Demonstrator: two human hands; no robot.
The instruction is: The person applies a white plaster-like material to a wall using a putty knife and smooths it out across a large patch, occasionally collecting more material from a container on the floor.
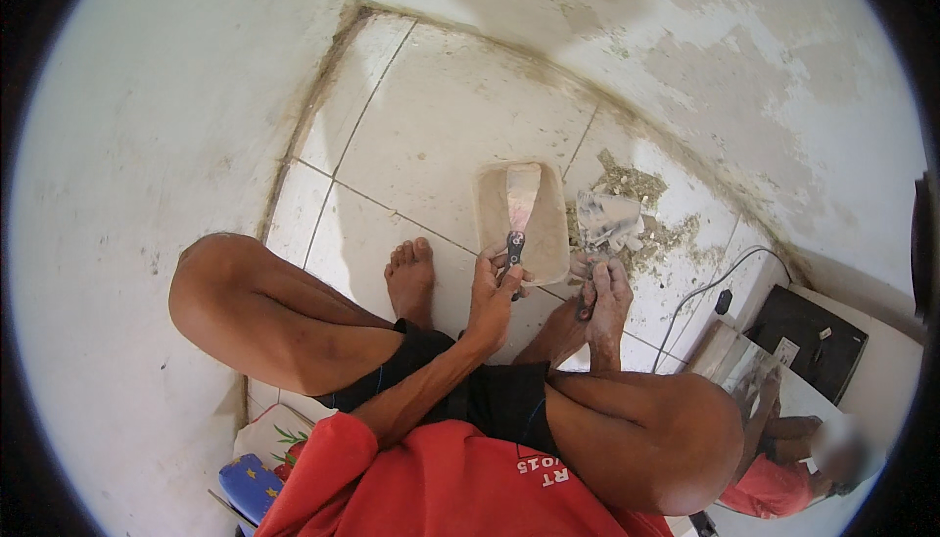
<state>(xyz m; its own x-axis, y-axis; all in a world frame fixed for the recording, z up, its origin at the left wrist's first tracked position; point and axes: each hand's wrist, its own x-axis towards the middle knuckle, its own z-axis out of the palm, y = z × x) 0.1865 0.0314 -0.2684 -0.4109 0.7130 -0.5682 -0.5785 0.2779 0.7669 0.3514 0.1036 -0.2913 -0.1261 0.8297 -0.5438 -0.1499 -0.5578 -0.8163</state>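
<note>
My left hand [495, 287] is closed round the black handle of a putty knife [523, 199]. Its pale, smeared blade points away from me over a shallow rectangular tub [562, 253], whose inside is coated with greyish residue. To the right of the tub, my dusty right hand [609, 292] grips the dark and reddish handle of a wider putty knife [607, 216]. That blade is streaked with white and grey and lies in front of the loose debris.
Crumbled plaster [632, 183] is scattered along the right wall. A black cable [700, 290] runs over the tiled floor [411, 116] near a dark flat panel [808, 341] and a mirror [754, 380]. Patchy walls meet at the far corner. A blue starred item [250, 488] sits lower left.
</note>
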